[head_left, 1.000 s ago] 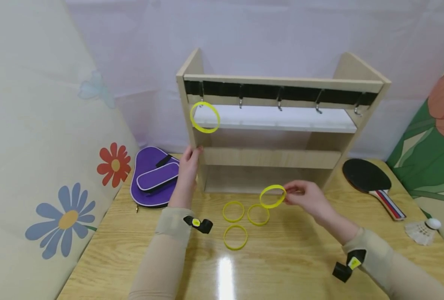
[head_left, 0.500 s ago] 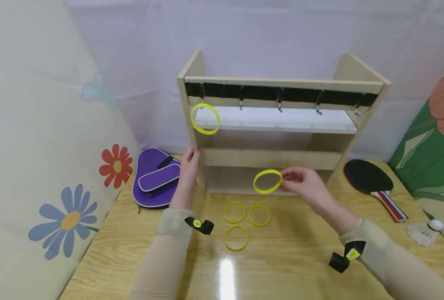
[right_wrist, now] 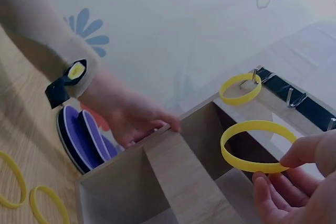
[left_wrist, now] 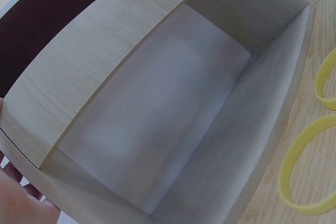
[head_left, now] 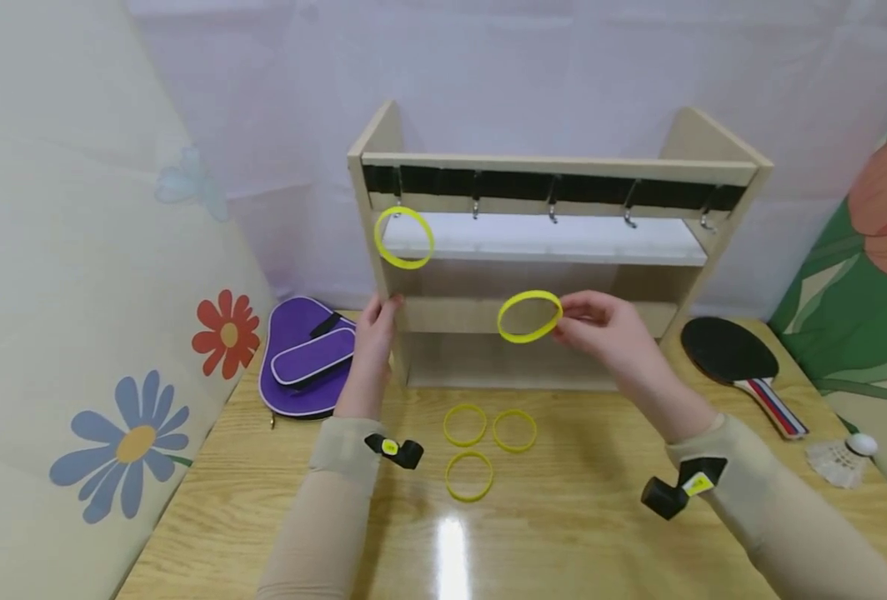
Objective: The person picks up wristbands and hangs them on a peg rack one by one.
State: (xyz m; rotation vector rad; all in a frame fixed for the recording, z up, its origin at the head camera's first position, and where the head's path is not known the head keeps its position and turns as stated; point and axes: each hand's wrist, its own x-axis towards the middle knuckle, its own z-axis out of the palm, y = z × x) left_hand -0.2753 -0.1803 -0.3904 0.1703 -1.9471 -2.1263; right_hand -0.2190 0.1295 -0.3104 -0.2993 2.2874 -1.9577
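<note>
One yellow ring [head_left: 531,295], likely light, pliant and best taken by its rim, was held aloft in front of the rack [head_left: 593,242], pinched by the right hand [head_left: 610,329] between thumb and fingers, as the left hand [head_left: 377,332] gripped the rack's left side.

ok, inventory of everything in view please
Table: 1, tan woodgrain, foreground
Shelf unit: 1, pale wood, on table
Hooks: 5, silvery, shelf's black strip
Hung ring: 1, yellow, leftmost hook
Held ring: 1, yellow, mid-air
Loose rings: 3, yellow, on table
Racket case: 1, purple, shelf's left
Table-tennis racket: 1, black, shelf's right
Shuttlecock: 1, white, by racket handle
Backdrop: 1, lilac, behind shelf
Floral panels: 2, multicoloured, both sides
Wrist cameras: 2, black, wrists
Sleeves: 2, beige, forearms
Left hand: 1, gripping shelf's left side
Right hand: 1, pinching held ring
</note>
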